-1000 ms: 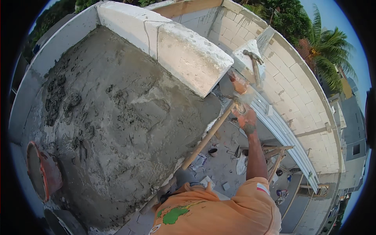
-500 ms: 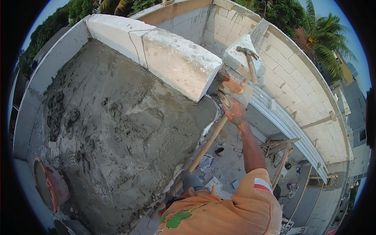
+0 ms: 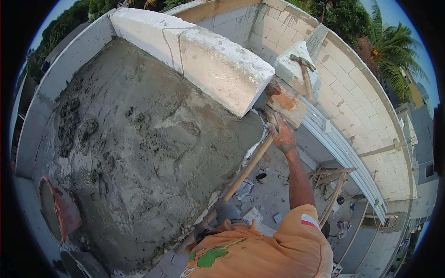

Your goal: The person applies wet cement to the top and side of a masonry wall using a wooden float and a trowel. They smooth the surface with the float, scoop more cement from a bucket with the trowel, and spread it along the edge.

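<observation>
My right hand (image 3: 282, 135) reaches up to the slab's edge beside the top of a wooden pole (image 3: 250, 167), fingers apart and touching near a stained board (image 3: 285, 104); what lies under the fingertips is unclear. Just above, a hammer (image 3: 306, 74) lies on a white block (image 3: 285, 67). A long white block wall (image 3: 222, 74) borders wet grey mortar (image 3: 153, 157) covering the slab to my left. My left hand is not visible.
A reddish bucket (image 3: 65, 213) and a dark container (image 3: 79, 262) sit at the lower left. Light metal lengths (image 3: 343, 157) run along the right-hand block wall (image 3: 352, 97). Far below are wooden supports (image 3: 336, 185), bags and debris on a floor.
My right hand has shifted up and left toward the edge by the stained board, its fingers reaching over the pole top. The view has tilted slightly and moved back.
</observation>
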The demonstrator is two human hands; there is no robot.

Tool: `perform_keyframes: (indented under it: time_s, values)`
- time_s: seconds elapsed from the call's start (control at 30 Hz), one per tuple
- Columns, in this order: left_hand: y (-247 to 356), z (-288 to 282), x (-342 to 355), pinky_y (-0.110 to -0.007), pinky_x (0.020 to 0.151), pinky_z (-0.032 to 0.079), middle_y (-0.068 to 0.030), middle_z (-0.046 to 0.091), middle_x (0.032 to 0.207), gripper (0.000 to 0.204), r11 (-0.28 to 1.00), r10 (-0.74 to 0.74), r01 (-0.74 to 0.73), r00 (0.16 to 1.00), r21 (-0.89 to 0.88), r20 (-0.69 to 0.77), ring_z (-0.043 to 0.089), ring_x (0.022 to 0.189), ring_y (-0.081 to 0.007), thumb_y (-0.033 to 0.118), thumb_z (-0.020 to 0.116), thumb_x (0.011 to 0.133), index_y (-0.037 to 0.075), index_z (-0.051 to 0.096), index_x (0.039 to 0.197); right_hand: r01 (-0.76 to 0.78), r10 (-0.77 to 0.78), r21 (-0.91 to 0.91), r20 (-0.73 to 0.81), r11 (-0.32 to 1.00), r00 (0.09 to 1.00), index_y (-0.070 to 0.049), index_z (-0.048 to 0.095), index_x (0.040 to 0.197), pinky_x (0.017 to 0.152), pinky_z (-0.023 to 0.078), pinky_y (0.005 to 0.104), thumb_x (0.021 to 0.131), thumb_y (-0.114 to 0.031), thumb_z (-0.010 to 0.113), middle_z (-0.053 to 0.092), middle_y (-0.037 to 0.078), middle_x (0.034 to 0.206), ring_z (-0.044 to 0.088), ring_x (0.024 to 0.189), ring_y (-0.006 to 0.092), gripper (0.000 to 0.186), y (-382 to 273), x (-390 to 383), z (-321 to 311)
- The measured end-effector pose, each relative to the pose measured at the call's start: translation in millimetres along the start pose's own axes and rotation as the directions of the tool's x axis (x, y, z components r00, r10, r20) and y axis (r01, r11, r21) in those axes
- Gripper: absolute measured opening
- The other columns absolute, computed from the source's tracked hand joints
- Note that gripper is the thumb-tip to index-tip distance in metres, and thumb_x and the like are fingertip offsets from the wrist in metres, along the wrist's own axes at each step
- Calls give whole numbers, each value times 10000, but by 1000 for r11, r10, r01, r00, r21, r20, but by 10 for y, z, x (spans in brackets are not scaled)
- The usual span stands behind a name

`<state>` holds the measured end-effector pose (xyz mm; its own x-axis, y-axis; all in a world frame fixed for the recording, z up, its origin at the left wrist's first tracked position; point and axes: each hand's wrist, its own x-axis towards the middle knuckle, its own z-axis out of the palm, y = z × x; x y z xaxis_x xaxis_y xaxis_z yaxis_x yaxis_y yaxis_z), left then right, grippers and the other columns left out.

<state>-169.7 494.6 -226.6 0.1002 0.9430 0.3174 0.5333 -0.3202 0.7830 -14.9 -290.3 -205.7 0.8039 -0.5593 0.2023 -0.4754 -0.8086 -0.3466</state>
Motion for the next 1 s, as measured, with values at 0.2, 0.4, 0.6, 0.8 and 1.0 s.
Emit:
perform_keyframes:
  time_s: [0.2,0.4,0.6,0.8,1.0]
  values:
    - [-850,-403,613,-407,1114,343,-242,440,1457,750,992,-127,127,992,25,8,439,1330,-364,559,359,990,-61,437,1404,27,-156,-329,-372,944,915,-81,553,1319,825,519,481,919,-354,626,581,175,1072,582,1039,369,489,-268,229,-530]
    - [-1012,-504,663,-415,1112,332,-198,408,1496,660,987,-157,155,986,34,58,403,1365,-341,518,377,997,31,440,1437,217,-318,-500,-125,839,940,-105,474,1390,882,491,495,881,-371,660,552,181,1175,552,1104,368,604,116,991,-415]
    - [-286,-460,276,-428,1097,342,-186,447,1472,563,963,-269,268,963,15,5,434,1345,-332,446,287,1041,69,501,1400,295,-278,-360,98,885,956,-132,484,1369,822,513,503,841,-371,705,623,192,1114,624,987,427,620,387,1301,-279]
    - [-647,-225,295,-444,940,483,-212,594,1295,505,994,-99,108,975,33,-201,580,1150,-382,416,451,1002,7,612,1251,163,-176,-222,-42,961,983,-91,622,1149,776,505,498,805,-520,712,693,142,974,650,936,387,556,244,1253,-278]
    - [-79,-63,-26,-424,951,484,-199,564,1336,493,999,-31,33,984,6,-177,574,1165,-360,394,431,1021,8,577,1291,46,-71,-151,-164,987,984,-59,542,1183,796,504,514,805,-431,736,650,213,1017,633,965,419,565,193,1130,-421]
